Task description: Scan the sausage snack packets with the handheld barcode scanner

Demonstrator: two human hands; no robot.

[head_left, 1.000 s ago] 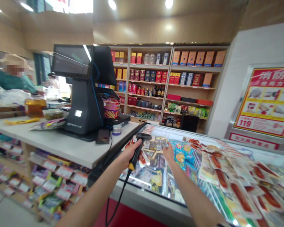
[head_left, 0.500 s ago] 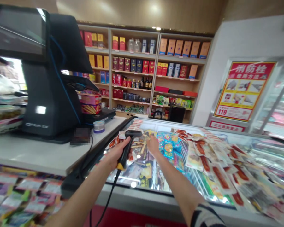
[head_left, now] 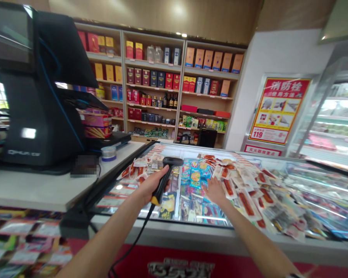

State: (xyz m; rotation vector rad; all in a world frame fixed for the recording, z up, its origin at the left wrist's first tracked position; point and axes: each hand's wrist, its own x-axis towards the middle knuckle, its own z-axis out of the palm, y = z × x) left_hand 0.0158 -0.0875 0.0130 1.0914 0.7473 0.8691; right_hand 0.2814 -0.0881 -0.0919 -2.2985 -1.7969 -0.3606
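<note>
My left hand (head_left: pixel 156 186) is wrapped round the handle of a black and yellow barcode scanner (head_left: pixel 163 178), its head pointing right and its cable hanging down. My right hand (head_left: pixel 215 191) reaches over the freezer's glass top with fingers stretched out and nothing in them. Beside its fingertips lie vacuum-packed sausages (head_left: pixel 246 202), spread in a pile on the glass toward the right. Blue packets (head_left: pixel 195 177) show under the glass, left of that hand. More sausage packs (head_left: pixel 137 170) lie left of the scanner.
A white counter (head_left: pixel 40 189) with a black checkout terminal (head_left: pixel 43 116) and a roll of tape (head_left: pixel 108 153) stands at the left. Shelves of boxed bottles (head_left: pixel 153 79) line the back wall. A red poster (head_left: pixel 280 110) hangs at the right.
My right hand has moved right, from close by the scanner to the sausage pile's edge, and its fingers have spread. The scanner stays in my left hand. The view has turned slightly right.
</note>
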